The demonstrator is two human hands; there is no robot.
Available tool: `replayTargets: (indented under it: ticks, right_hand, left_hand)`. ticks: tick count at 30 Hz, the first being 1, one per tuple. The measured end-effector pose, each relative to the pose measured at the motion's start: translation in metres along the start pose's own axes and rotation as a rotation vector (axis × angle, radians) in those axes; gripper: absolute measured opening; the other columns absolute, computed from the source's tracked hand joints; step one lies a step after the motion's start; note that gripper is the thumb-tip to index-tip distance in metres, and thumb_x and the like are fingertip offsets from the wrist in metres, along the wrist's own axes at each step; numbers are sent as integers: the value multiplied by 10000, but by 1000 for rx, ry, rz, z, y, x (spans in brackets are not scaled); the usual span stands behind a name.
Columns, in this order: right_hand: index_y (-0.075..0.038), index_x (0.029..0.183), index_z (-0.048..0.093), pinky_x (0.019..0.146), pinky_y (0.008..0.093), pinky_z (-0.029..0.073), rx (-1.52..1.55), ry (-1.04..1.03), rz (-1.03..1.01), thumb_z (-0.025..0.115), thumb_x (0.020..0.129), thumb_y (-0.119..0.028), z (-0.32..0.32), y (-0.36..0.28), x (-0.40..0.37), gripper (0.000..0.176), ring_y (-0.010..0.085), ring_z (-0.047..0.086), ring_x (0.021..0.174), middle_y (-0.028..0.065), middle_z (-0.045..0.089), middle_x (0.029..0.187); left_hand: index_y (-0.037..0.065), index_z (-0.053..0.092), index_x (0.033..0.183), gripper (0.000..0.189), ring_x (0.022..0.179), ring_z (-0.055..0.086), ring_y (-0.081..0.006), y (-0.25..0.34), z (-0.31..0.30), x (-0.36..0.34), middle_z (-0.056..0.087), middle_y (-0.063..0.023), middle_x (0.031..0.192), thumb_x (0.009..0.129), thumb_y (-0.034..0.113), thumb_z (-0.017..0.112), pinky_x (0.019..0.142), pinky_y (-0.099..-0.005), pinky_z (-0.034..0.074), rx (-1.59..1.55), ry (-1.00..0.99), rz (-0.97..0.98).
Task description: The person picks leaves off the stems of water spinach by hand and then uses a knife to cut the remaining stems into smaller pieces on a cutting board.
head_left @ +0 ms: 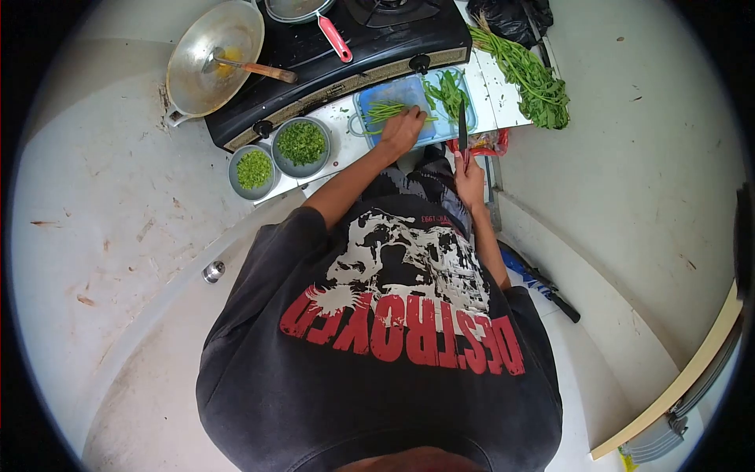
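A blue cutting board lies on the white counter in front of the stove. My left hand is closed on a bunch of green stems at the board's left part. In my right hand is a knife, its dark blade pointing away from me over the board's right part. Loose green leaves lie on the board just left of the blade. Two grey bowls stand left of the board, one with dark chopped greens, the other with lighter chopped pieces.
A black stove spans the back, with a wok holding a wooden-handled utensil and a red-handled pan. More leafy greens and a black bag are at right. A red-rimmed container sits below the board.
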State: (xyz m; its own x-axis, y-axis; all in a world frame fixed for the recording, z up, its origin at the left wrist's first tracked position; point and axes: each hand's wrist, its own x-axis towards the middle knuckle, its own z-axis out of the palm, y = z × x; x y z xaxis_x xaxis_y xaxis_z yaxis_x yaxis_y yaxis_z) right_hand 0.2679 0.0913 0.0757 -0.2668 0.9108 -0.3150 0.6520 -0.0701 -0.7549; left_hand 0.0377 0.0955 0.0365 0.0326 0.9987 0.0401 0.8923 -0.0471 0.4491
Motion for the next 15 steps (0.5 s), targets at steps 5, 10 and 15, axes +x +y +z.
replayTargets:
  ticks: [5, 10, 15]
  right_hand:
    - [20, 1021, 613, 586, 450, 458, 0, 28, 0, 536, 1039, -358, -2, -2, -9, 386, 437, 644, 659, 246, 596, 688]
    - [23, 963, 612, 584, 465, 457, 18, 35, -6, 544, 1035, -361, 8, 5, -10, 396, 443, 644, 658, 250, 594, 674]
    - [19, 977, 613, 562, 428, 431, -28, -8, -55, 538, 1041, -363, 13, 6, -4, 394, 319, 580, 578, 199, 564, 634]
  left_hand:
    - [31, 618, 1092, 285, 1007, 649, -349, -9, -2, -18, 627, -149, 1083, 808, 47, 614, 769, -451, 593, 31, -24, -7]
    - [53, 571, 1203, 385, 1089, 609, -373, -43, -28, -48, 596, -162, 1147, 833, 101, 670, 824, -455, 586, -25, -46, -100]
    - [66, 536, 1279, 518, 1171, 557, -366, -47, -55, -38, 522, -154, 1280, 824, 198, 746, 872, -461, 574, -62, -14, -134]
